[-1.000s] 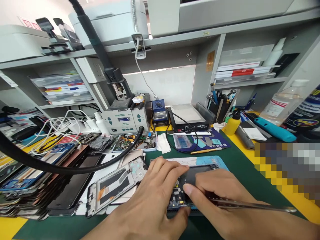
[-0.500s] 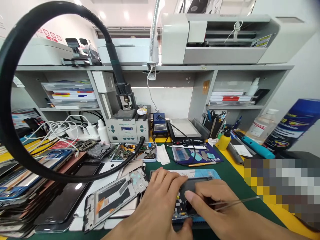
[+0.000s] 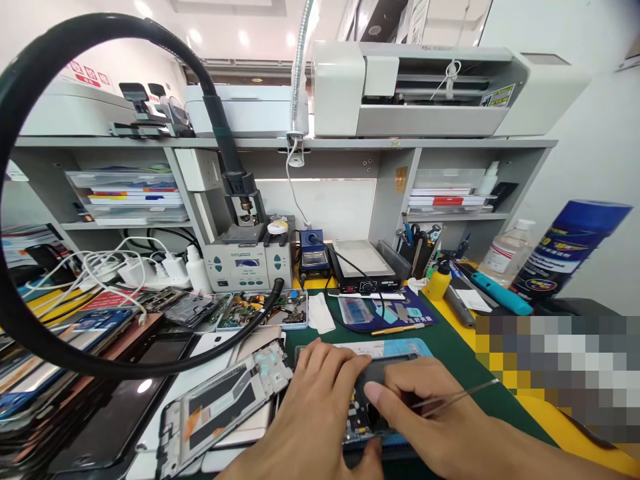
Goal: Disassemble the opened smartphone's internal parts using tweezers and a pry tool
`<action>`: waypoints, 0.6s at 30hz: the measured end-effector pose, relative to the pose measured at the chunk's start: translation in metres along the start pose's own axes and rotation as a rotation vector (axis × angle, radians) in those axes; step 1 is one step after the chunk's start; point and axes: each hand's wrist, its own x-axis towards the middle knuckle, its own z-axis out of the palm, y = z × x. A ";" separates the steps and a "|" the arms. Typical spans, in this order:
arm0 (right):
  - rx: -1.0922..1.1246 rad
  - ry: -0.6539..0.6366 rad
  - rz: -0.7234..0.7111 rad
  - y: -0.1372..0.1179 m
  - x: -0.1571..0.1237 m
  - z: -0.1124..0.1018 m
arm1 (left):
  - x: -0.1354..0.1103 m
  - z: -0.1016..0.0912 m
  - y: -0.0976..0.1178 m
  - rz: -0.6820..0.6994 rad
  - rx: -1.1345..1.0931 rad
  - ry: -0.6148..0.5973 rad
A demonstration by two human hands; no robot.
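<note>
An opened phone with its circuit board bare lies on a blue mat at the front of the bench. My left hand rests on the phone's left side, fingers curled over its edge and thumb pressed at its near end. My right hand is closed on thin metal tweezers, whose tips point left into the phone under my fingers. The tips themselves are hidden.
A phone frame lies left of my hands, beside stacked phones and screens. A thick black hose loops from the hot-air station. A heating plate, tool cup, yellow bottle and blue spray can stand behind.
The view has tilted upward, so the shelf and the machines on top now show. Both hands have stayed on the phone, with the tweezers in the same grip.
</note>
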 end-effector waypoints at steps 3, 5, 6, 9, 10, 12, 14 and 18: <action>0.019 0.000 0.005 0.000 0.000 0.000 | -0.002 0.003 -0.001 0.010 -0.005 0.029; 0.032 0.000 0.008 0.001 -0.001 0.001 | -0.003 0.005 -0.001 0.017 -0.006 0.046; 0.038 -0.002 0.011 0.001 -0.001 0.001 | -0.003 0.006 -0.001 0.018 -0.004 0.050; 0.059 -0.010 0.019 0.001 -0.001 0.002 | -0.003 0.005 0.000 0.021 0.004 0.049; 0.065 -0.009 0.020 0.001 -0.001 0.001 | -0.002 0.004 0.000 0.020 0.007 0.040; 0.076 -0.004 0.023 -0.001 0.000 0.001 | -0.002 0.002 0.001 0.018 0.013 0.015; 0.087 -0.006 0.023 -0.002 0.001 0.000 | -0.001 0.000 0.002 0.010 0.020 -0.002; 0.103 -0.016 0.017 0.000 0.001 0.000 | -0.002 0.002 0.001 0.027 0.038 0.025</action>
